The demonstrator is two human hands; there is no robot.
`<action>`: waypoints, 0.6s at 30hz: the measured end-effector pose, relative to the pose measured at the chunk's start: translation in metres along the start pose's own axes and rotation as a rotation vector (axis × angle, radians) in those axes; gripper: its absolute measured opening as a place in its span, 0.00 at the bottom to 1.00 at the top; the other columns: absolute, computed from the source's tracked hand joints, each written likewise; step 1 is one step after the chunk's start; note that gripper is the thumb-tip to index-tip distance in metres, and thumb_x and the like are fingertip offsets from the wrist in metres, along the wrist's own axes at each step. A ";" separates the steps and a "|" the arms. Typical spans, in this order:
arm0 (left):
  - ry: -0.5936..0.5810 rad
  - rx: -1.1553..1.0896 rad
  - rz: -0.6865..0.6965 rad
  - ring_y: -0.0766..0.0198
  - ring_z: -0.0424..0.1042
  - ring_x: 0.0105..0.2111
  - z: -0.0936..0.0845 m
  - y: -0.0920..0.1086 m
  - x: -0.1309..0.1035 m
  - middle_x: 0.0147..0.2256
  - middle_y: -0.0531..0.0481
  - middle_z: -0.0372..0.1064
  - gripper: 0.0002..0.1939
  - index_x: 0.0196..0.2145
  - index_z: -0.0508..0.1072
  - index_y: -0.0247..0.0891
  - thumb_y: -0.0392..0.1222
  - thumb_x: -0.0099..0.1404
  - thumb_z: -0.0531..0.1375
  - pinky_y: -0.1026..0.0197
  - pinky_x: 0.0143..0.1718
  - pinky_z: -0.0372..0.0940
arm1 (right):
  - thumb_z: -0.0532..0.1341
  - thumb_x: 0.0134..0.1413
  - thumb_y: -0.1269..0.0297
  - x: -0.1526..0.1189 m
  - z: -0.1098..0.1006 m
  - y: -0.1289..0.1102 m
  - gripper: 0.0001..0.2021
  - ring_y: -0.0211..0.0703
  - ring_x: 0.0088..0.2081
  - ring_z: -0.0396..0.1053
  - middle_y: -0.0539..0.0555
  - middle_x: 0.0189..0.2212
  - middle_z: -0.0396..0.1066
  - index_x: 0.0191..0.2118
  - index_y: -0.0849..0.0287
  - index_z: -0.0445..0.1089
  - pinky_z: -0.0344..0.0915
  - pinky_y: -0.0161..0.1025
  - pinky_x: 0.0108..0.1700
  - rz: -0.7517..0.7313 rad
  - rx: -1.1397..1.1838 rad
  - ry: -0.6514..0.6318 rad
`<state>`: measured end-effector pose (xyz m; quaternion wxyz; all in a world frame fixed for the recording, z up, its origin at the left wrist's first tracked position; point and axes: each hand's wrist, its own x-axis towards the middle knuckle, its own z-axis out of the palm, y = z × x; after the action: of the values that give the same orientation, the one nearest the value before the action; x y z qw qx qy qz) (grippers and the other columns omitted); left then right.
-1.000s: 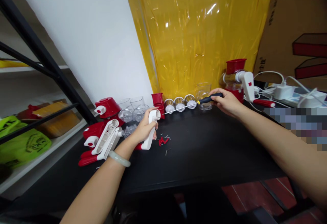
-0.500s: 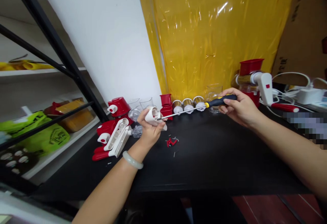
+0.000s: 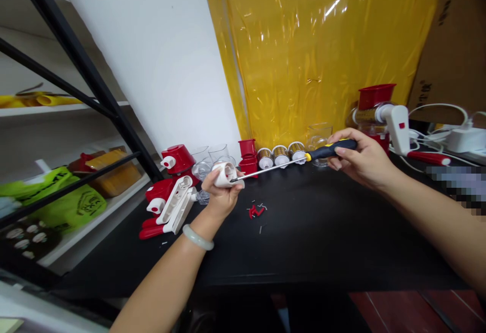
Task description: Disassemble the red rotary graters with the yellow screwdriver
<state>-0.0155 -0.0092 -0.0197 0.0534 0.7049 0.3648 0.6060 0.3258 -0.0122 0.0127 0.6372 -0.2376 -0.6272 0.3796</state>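
My left hand (image 3: 219, 199) grips a white plastic crank handle (image 3: 224, 174), raised above the black table (image 3: 311, 242) with its round open end turned toward the right. My right hand (image 3: 362, 161) holds a screwdriver (image 3: 299, 159) by its black and yellow grip. The long metal shaft runs leftward and its tip sits at the opening of the white handle. Under the left hand, small red clips (image 3: 255, 211) and loose screws lie on the table.
More red and white grater parts (image 3: 169, 199) lie at the left. Clear cups (image 3: 212, 156), a red hopper (image 3: 247, 157) and three metal drums (image 3: 281, 155) line the yellow plastic sheet (image 3: 315, 44). An assembled grater (image 3: 379, 115), chargers and cables stand right. Black shelving (image 3: 76, 70) is left.
My left hand lifted the white handle off the table and tipped its open end toward the screwdriver. The screwdriver tip has come up to that opening. The camera view shifted left.
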 end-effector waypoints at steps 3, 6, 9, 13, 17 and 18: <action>0.001 -0.011 0.074 0.59 0.70 0.36 -0.005 -0.005 0.002 0.41 0.50 0.60 0.33 0.47 0.49 0.51 0.60 0.57 0.66 0.46 0.46 0.68 | 0.71 0.49 0.48 -0.001 -0.005 -0.002 0.17 0.39 0.21 0.67 0.45 0.20 0.66 0.39 0.51 0.70 0.66 0.41 0.27 -0.016 -0.097 -0.018; 0.032 0.033 0.113 0.58 0.71 0.38 -0.011 -0.009 0.004 0.40 0.52 0.60 0.31 0.43 0.49 0.50 0.54 0.55 0.68 0.46 0.46 0.68 | 0.67 0.53 0.43 -0.002 -0.007 -0.007 0.20 0.37 0.17 0.66 0.48 0.20 0.69 0.40 0.56 0.72 0.64 0.38 0.23 -0.014 -0.222 -0.029; 0.022 0.100 0.064 0.54 0.71 0.42 -0.016 -0.014 0.005 0.39 0.51 0.62 0.31 0.39 0.50 0.49 0.49 0.51 0.70 0.46 0.45 0.67 | 0.57 0.57 0.33 -0.003 -0.008 -0.012 0.31 0.36 0.15 0.64 0.51 0.20 0.70 0.36 0.61 0.74 0.60 0.37 0.19 0.007 -0.293 -0.053; -0.002 0.112 0.094 0.54 0.71 0.41 -0.018 -0.019 0.003 0.38 0.50 0.63 0.27 0.40 0.53 0.47 0.49 0.53 0.68 0.45 0.47 0.66 | 0.56 0.58 0.33 -0.002 -0.008 -0.013 0.30 0.34 0.15 0.59 0.49 0.16 0.65 0.34 0.59 0.75 0.53 0.35 0.18 0.049 -0.434 -0.006; 0.064 0.116 0.148 0.54 0.72 0.46 -0.020 -0.016 0.004 0.45 0.45 0.64 0.26 0.49 0.57 0.47 0.51 0.59 0.66 0.48 0.50 0.66 | 0.59 0.59 0.39 0.000 -0.010 -0.009 0.23 0.36 0.21 0.62 0.50 0.23 0.69 0.36 0.54 0.76 0.59 0.37 0.23 -0.044 -0.422 -0.014; 0.048 0.109 0.121 0.54 0.72 0.45 -0.020 -0.013 0.006 0.46 0.45 0.64 0.27 0.52 0.57 0.47 0.51 0.61 0.65 0.49 0.49 0.67 | 0.60 0.59 0.40 0.001 -0.012 -0.008 0.21 0.37 0.22 0.63 0.51 0.25 0.70 0.37 0.53 0.76 0.60 0.37 0.24 -0.060 -0.410 -0.014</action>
<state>-0.0389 -0.0040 -0.0164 -0.0306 0.7129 0.3550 0.6040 0.3386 -0.0148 0.0182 0.5822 -0.3412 -0.7024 0.2265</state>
